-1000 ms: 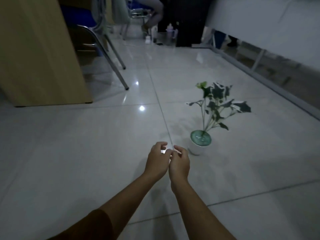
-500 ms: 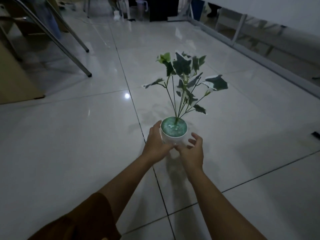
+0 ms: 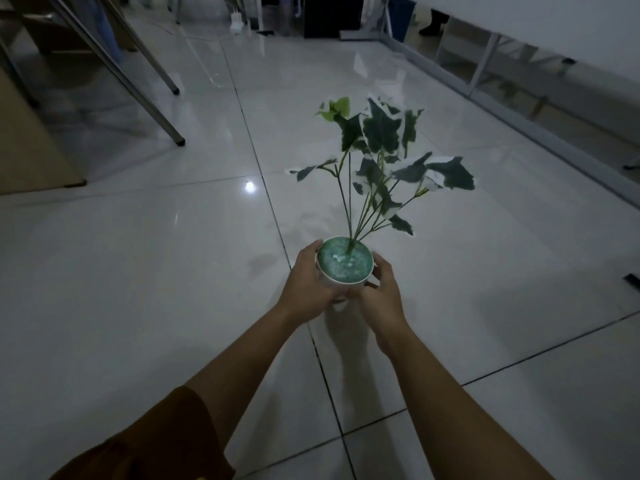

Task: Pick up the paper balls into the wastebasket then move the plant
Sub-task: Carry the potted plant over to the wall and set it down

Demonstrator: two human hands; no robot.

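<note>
Head view, dim room. Centre of frame: plant [image 3: 377,157] in a small white pot [image 3: 341,284], gripped from both sides, left hand [image 3: 306,289] curled round the left wall, right hand [image 3: 379,292] cupping the right. Whether the pot touches the glossy tiled floor [image 3: 138,271] cannot be told. Upper left: metal chair legs [image 3: 138,88] and a wooden panel [image 3: 31,150]. Brown sleeve [image 3: 156,445] at lower left.

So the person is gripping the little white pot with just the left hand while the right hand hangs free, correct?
Not quite: the head view shows both hands on the white pot, the left hand on one side and the right hand cupping the other.
</note>
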